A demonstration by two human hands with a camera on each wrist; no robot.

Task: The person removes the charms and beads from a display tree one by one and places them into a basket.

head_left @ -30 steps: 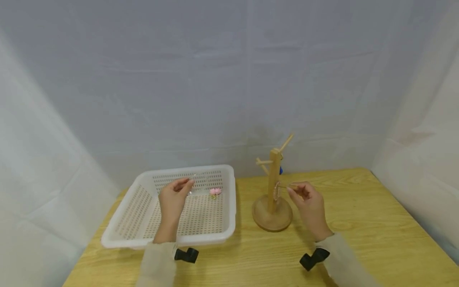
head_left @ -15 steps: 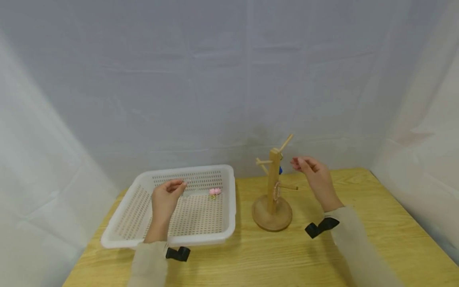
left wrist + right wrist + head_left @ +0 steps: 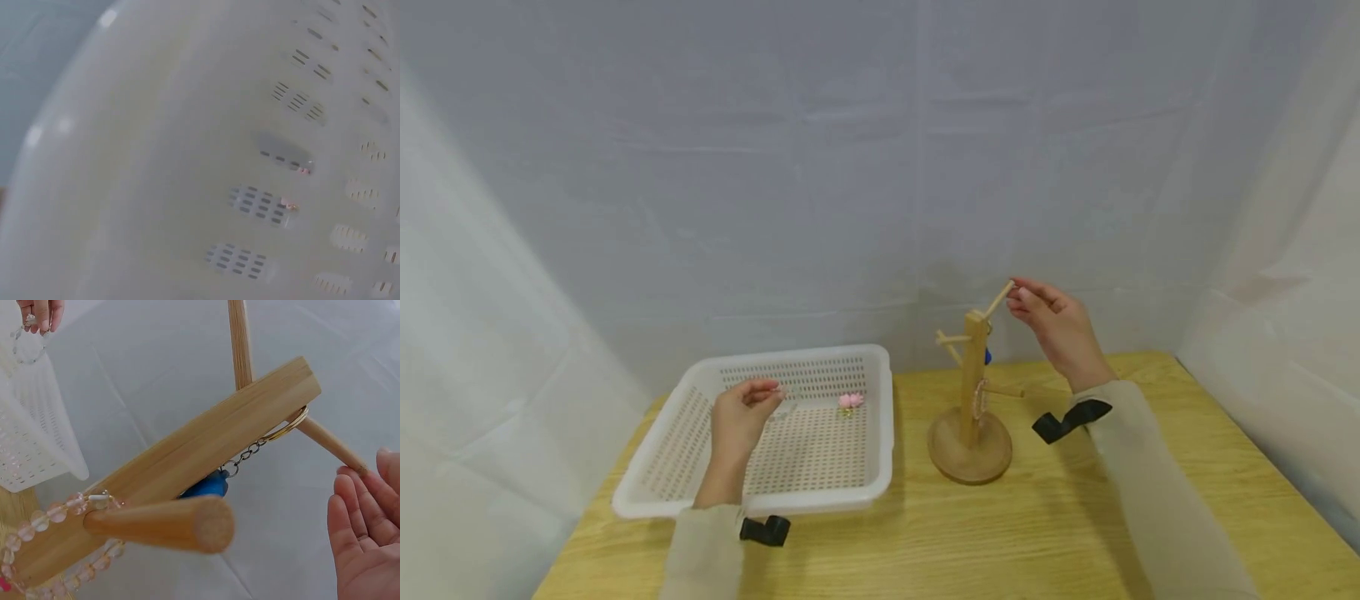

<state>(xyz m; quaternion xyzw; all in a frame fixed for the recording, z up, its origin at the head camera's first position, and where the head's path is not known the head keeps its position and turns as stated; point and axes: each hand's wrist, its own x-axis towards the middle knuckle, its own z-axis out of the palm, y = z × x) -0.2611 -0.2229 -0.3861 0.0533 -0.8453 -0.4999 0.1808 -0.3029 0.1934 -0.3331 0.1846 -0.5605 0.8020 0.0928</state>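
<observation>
- Over the basket by the table's left edge, the left hand pinches a clear bracelet so it dangles.
- Toward the far edge, the right hand touches the upper peg, gripping nothing.
- That peg supports a key ring; the lower peg, a pink bracelet.

A yellowish wood-grain table carries 2 things – a white basket and, beside it, a wooden stand.
</observation>
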